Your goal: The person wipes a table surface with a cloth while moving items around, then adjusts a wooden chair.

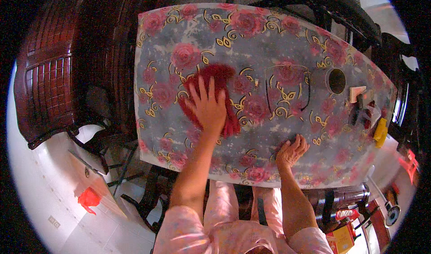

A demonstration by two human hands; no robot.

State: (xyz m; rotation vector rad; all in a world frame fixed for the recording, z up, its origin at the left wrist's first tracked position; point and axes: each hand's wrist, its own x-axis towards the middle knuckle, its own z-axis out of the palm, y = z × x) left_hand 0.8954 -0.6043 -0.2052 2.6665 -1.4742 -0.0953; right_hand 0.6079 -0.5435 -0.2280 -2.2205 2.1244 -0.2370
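My left hand [208,107] lies palm down with its fingers spread, pressing on a crumpled dark red cloth [218,72]. The cloth is on a table covered by a grey tablecloth [249,55] with pink roses and gold scrolls. My right hand [292,151] rests near the table's front edge, fingers loosely bent, with nothing visible in it. Beyond that hand lies what looks like a pair of eyeglasses [309,94] with dark temple arms.
A dark round object [337,81], a small box [357,94], clear plastic [370,114] and a yellow object [380,132] sit at the table's right. Carved dark wooden seating [50,75] stands left. On the floor lies a red plastic bag [89,197]; a yellow-and-red box [341,239] is lower right.
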